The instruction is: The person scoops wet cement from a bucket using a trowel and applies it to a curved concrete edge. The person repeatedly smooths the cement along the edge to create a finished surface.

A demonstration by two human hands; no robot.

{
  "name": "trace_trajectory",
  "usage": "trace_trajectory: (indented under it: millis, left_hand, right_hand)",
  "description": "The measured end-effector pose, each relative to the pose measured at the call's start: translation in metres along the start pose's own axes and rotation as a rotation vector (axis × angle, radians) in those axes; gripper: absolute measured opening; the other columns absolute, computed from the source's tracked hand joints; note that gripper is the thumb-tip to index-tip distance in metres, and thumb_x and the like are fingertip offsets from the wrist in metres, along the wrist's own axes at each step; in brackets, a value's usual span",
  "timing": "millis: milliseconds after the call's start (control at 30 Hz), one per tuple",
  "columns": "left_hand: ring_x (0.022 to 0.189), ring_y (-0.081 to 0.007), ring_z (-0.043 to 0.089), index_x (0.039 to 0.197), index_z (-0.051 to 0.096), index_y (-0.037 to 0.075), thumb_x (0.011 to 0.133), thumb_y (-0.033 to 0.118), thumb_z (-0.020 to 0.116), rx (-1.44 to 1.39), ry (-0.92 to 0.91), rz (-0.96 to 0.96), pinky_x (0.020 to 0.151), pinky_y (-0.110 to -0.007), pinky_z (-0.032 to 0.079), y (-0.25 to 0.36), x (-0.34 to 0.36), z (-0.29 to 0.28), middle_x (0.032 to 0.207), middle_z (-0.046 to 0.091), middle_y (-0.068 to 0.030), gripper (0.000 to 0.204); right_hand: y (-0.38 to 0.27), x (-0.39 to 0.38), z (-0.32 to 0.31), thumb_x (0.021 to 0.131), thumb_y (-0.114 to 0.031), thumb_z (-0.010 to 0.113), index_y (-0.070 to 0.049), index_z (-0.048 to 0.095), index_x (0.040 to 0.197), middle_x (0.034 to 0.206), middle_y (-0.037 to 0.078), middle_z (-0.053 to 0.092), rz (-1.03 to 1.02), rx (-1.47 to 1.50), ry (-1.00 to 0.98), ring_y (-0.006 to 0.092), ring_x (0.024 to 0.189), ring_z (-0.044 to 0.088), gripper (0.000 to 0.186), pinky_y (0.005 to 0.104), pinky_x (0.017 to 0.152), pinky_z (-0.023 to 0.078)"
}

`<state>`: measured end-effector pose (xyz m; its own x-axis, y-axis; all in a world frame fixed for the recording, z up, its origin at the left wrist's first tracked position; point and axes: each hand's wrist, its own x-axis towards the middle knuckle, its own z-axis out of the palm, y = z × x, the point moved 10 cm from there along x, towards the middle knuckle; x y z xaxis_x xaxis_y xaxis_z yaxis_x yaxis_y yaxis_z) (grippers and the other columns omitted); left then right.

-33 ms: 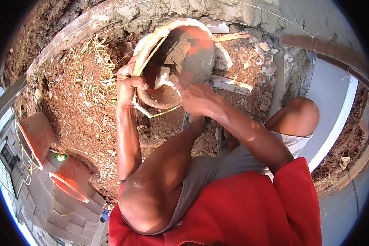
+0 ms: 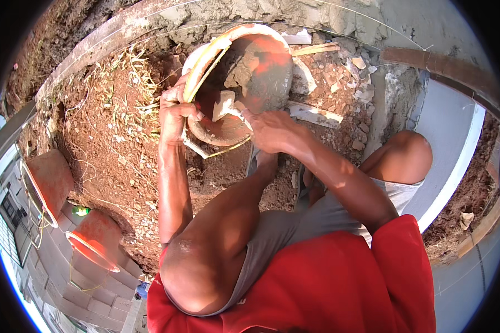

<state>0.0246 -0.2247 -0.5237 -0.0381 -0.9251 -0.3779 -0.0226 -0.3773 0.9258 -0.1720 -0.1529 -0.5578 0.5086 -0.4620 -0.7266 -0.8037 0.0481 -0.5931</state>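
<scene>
A mortar-smeared orange bucket (image 2: 271,83) lies tilted on the soil in front of me, its opening turned toward me. Grey mortar (image 2: 240,72) clings to its inside wall. My left hand (image 2: 175,111) is closed round the bucket's left rim. In my right hand (image 2: 272,130) is a small trowel (image 2: 224,105), its pale, dirty blade just inside the lower part of the opening. The fingers wrap the handle and hide most of it. A thin yellowish bucket handle hangs below the rim.
Two more orange buckets (image 2: 97,241) lie tipped at the lower left beside paving and a green bottle (image 2: 80,211). Broken rubble and a wood strip (image 2: 315,49) lie right of the bucket. A taut string runs along the rough mortar edge (image 2: 339,19) at the top.
My right hand and the trowel have shifted slightly to the right, and the blade has turned a little. My left hand still holds the rim, nearly unmoved.
</scene>
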Motion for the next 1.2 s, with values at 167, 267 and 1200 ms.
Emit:
trace_trajectory:
  millis: [167, 267, 1200]
  left_hand:
    - [0.097, -0.0165, 0.07, 0.112, 0.074, -0.01, 0.05, -0.005, 0.062, -0.058, 0.023, 0.036, 0.07, -0.025, 0.057, -0.009, -0.012, -0.018, 0.127, 0.073, -0.0191, 0.063]
    - [0.106, -0.0189, 0.068, 0.095, 0.065, -0.005, 0.05, -0.007, 0.065, -0.117, -0.031, 0.065, 0.079, -0.03, 0.054, -0.003, -0.006, 0.0, 0.121, 0.074, -0.0175, 0.045]
    - [0.131, -0.0253, 0.062, 0.054, 0.046, 0.003, 0.043, -0.005, 0.066, -0.074, -0.023, 0.103, 0.132, -0.044, 0.021, 0.004, -0.004, 0.009, 0.12, 0.077, -0.0191, 0.024]
  right_hand:
    - [-0.017, -0.002, -0.045, 0.101, -0.031, 0.053, -0.003, 0.042, 0.157, 0.123, 0.032, 0.07, -0.001, -0.038, 0.036, 0.048, 0.115, 0.069, 0.063, 0.0528, 0.102, 0.053]
    - [-0.009, 0.022, -0.002, 0.101, -0.031, 0.056, 0.007, 0.037, 0.155, 0.121, 0.037, 0.069, -0.072, -0.09, 0.076, 0.0501, 0.115, 0.067, 0.069, 0.0542, 0.103, 0.052]
    - [0.052, 0.029, 0.016, 0.099, -0.038, 0.059, 0.008, 0.032, 0.16, 0.136, 0.036, 0.064, 0.013, -0.079, 0.137, 0.0471, 0.127, 0.063, 0.081, 0.0495, 0.11, 0.048]
